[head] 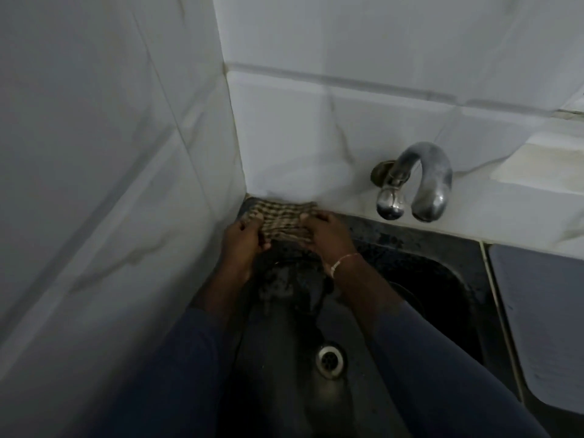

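A striped beige and dark cloth (281,216) lies on the sink's back left corner against the tiled wall. My left hand (241,240) grips its left edge with curled fingers. My right hand (327,233) grips its right edge, a thin bracelet on the wrist. A dark wet part of the cloth (290,279) hangs down between my wrists into the metal sink (410,248).
A curved chrome tap (417,181) juts from the tiled back wall (347,74) to the right of my hands. The drain (329,360) sits low in the basin. White tiles (94,153) close off the left side. A pale counter (543,311) lies right.
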Demonstrator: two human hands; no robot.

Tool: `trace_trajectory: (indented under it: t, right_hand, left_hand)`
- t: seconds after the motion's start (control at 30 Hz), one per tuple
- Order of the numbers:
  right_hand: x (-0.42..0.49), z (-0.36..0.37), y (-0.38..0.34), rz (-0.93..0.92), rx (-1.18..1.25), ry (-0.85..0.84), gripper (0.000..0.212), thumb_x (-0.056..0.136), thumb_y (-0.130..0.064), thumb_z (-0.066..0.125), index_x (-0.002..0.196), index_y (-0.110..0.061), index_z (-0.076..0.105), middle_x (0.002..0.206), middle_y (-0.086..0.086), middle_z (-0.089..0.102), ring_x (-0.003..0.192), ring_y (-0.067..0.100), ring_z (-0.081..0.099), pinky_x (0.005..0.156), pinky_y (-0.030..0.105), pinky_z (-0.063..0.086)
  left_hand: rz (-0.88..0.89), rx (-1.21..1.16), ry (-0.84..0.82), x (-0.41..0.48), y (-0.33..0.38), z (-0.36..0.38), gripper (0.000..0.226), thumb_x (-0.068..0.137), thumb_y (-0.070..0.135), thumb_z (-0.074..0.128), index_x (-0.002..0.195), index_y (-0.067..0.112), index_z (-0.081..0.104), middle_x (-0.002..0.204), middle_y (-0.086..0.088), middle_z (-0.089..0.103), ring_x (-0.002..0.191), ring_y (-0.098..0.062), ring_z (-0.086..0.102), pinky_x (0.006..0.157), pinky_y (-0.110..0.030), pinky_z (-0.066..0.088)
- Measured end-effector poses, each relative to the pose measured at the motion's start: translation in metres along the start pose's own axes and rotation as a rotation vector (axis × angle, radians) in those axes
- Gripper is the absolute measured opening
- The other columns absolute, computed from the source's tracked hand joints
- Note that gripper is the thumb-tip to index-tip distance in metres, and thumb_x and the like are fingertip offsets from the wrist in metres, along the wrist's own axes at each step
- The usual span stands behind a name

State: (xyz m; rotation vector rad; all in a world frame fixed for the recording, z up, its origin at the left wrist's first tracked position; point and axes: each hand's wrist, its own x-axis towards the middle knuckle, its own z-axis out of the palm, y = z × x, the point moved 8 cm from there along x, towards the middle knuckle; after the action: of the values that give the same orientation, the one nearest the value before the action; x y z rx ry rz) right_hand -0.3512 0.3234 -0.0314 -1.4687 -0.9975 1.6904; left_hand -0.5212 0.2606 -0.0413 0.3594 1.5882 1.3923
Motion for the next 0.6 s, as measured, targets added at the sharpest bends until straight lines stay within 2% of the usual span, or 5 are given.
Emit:
trace_trajectory:
  t: [0.07,0.1,0.2,0.33,0.6]
  right_hand:
    - [0.028,0.009,-0.017,-0.072,-0.225,0.050,0.077,0.073,-0.047,0.073,0.134,-0.005,0.050,0.134,0.016,0.056,0.117,0.031,0.057,0.101,0.043,0.048]
    - [0.032,0.012,-0.019,-0.130,-0.375,0.080,0.075,0.080,-0.044,0.070,0.139,-0.004,0.044,0.138,0.016,0.052,0.123,0.032,0.052,0.105,0.041,0.043]
    - [0.040,0.033,-0.012,-0.480,-0.817,0.045,0.059,0.093,-0.034,0.056,0.145,-0.011,0.039,0.146,0.016,0.044,0.134,0.032,0.041,0.112,0.042,0.033]
    - [0.053,0.055,0.042,-0.607,-1.304,-0.109,0.062,0.097,-0.041,0.043,0.152,-0.021,0.022,0.160,0.017,0.010,0.147,0.034,0.013,0.118,0.052,0.010]
    - [0.052,0.057,0.054,-0.538,-1.489,-0.134,0.078,0.094,-0.050,0.042,0.154,-0.024,-0.001,0.161,0.013,-0.011,0.149,0.030,-0.007,0.118,0.054,-0.004]
  left_hand:
    - [-0.013,0.133,0.008,0.028,0.010,-0.005,0.035,0.097,0.035,0.051,0.106,0.003,0.064,0.097,-0.014,0.068,0.076,-0.024,0.066,0.067,-0.033,0.056]
    - [0.049,0.388,0.050,0.032,0.014,-0.014,0.043,0.096,0.041,0.051,0.105,0.002,0.065,0.096,-0.015,0.069,0.079,-0.029,0.067,0.071,-0.037,0.056]
    - [0.578,1.094,0.152,0.027,0.034,0.001,0.038,0.090,0.037,0.049,0.104,0.005,0.066,0.101,-0.018,0.066,0.094,-0.035,0.062,0.079,-0.038,0.047]
    - [0.731,1.243,-0.089,0.061,0.004,0.029,0.055,0.093,0.034,0.036,0.135,0.000,0.051,0.137,-0.028,0.049,0.124,-0.042,0.049,0.107,-0.046,0.039]
    - [0.753,1.492,-0.213,0.072,-0.021,0.031,0.070,0.092,0.041,0.028,0.148,-0.001,0.026,0.154,-0.028,0.023,0.144,-0.041,0.021,0.117,-0.047,0.012]
